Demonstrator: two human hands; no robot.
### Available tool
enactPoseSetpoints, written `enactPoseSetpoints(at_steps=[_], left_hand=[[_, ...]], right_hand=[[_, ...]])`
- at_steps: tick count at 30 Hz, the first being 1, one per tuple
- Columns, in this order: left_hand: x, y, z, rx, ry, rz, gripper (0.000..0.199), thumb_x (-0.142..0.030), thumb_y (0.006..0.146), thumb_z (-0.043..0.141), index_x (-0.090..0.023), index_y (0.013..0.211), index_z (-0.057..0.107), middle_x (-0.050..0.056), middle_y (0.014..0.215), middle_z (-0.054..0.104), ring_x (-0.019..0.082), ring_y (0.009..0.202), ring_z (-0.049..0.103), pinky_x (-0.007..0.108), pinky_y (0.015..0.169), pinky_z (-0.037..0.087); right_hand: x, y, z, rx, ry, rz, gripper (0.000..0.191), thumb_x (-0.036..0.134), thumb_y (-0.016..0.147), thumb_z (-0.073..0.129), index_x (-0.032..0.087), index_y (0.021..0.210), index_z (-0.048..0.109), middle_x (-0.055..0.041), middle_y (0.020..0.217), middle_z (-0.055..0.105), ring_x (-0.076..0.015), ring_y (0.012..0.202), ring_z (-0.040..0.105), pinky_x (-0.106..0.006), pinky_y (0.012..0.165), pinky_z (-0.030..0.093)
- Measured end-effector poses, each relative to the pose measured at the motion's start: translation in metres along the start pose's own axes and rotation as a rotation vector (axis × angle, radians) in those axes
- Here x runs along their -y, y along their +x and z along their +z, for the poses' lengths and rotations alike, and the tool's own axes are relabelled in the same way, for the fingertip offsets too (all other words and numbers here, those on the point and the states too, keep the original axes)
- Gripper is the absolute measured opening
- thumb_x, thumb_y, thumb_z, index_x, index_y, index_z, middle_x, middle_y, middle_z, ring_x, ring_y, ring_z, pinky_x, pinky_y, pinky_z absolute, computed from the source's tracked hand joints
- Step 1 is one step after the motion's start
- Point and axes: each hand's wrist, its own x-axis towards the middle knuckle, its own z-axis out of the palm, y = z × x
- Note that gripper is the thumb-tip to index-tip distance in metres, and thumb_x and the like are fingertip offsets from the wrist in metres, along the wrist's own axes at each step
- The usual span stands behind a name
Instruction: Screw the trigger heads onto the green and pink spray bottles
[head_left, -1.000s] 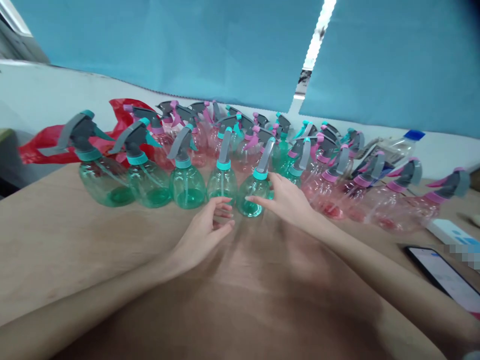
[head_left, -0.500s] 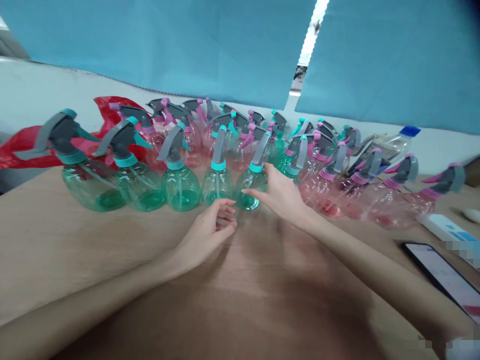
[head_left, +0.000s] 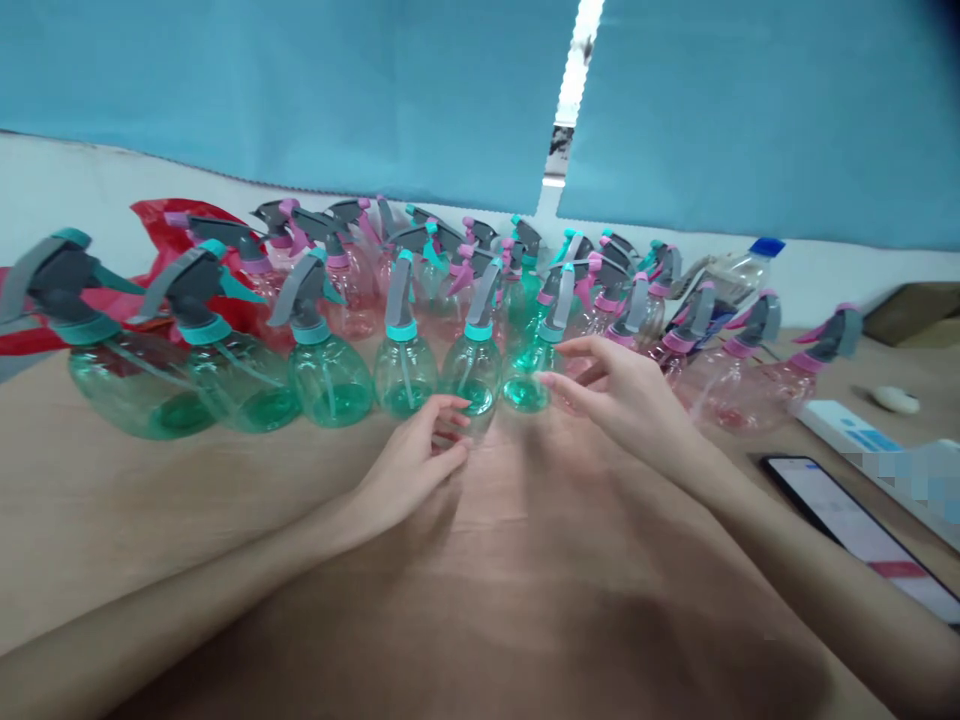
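Observation:
Green spray bottles with grey trigger heads and turquoise collars stand upright in a front row. My right hand (head_left: 626, 395) is at the right side of the last green spray bottle (head_left: 525, 385). Its thumb and fingers are apart, the fingertips close to the bottle; whether they touch it I cannot tell. Left of that one stands another green spray bottle (head_left: 472, 370). My left hand (head_left: 416, 450) hovers low in front of it, fingers loosely curved and apart, holding nothing. Pink spray bottles (head_left: 724, 385) continue the row to the right, one partly hidden behind my right hand.
Behind the front row stand more pink and green spray bottles (head_left: 352, 290). A red plastic bag (head_left: 161, 240) lies at the back left. To the right are a blue-capped clear bottle (head_left: 739, 270), a white mouse (head_left: 896, 400), a white box (head_left: 847, 425) and a phone (head_left: 855, 520) on the wooden table (head_left: 247, 510).
My right hand has left one green spray bottle and moved right to the neighbouring one, which now stands farther forward in the row. The view has turned slightly right. My left hand keeps its pose.

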Motion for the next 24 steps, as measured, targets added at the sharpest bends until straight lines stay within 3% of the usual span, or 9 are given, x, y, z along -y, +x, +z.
enactPoseSetpoints(at_steps=[3, 9, 12, 16, 24], left_hand=[[-0.007, 0.007, 0.006, 0.016, -0.019, 0.020, 0.030, -0.027, 0.087, 0.057, -0.022, 0.116, 0.051, 0.007, 0.111, 0.062, 0.021, 0.099, 0.064, 0.038, 0.082, 0.052], [-0.022, 0.012, 0.018, 0.044, -0.066, 0.058, 0.029, -0.026, 0.087, 0.058, -0.024, 0.115, 0.051, 0.005, 0.108, 0.062, 0.019, 0.093, 0.064, 0.035, 0.079, 0.051], [-0.026, 0.010, 0.023, 0.052, -0.070, 0.064, 0.029, -0.026, 0.086, 0.058, -0.025, 0.115, 0.051, 0.004, 0.104, 0.063, 0.018, 0.088, 0.064, 0.035, 0.077, 0.051], [-0.030, 0.007, 0.026, 0.064, -0.060, 0.064, 0.029, -0.027, 0.086, 0.058, -0.023, 0.114, 0.052, 0.004, 0.101, 0.065, 0.019, 0.088, 0.065, 0.035, 0.077, 0.052], [-0.039, 0.005, 0.033, 0.063, -0.083, 0.076, 0.022, -0.028, 0.088, 0.055, -0.022, 0.109, 0.055, 0.004, 0.098, 0.064, 0.018, 0.085, 0.065, 0.033, 0.071, 0.052]], right_hand=[[-0.016, 0.002, -0.008, 0.030, 0.005, 0.096, 0.041, 0.053, 0.081, 0.064, 0.019, 0.105, 0.066, -0.0100, 0.110, 0.071, -0.0277, 0.086, 0.069, -0.046, 0.079, 0.054], [-0.023, 0.020, 0.009, 0.107, 0.064, 0.221, 0.068, 0.046, 0.078, 0.066, 0.014, 0.135, 0.049, -0.0192, 0.132, 0.059, -0.0337, 0.102, 0.066, -0.048, 0.082, 0.053], [-0.024, 0.030, 0.024, 0.122, 0.104, 0.198, 0.065, 0.046, 0.077, 0.067, 0.017, 0.133, 0.051, -0.0161, 0.127, 0.063, -0.0332, 0.108, 0.063, -0.047, 0.086, 0.051], [-0.029, 0.037, 0.037, 0.099, 0.088, 0.213, 0.060, 0.046, 0.077, 0.067, 0.013, 0.125, 0.053, -0.0172, 0.118, 0.066, -0.0320, 0.108, 0.063, -0.045, 0.089, 0.048], [-0.031, 0.029, 0.036, 0.104, 0.044, 0.219, 0.062, 0.049, 0.077, 0.065, 0.012, 0.125, 0.051, -0.0196, 0.115, 0.065, -0.0334, 0.103, 0.064, -0.045, 0.084, 0.048]])
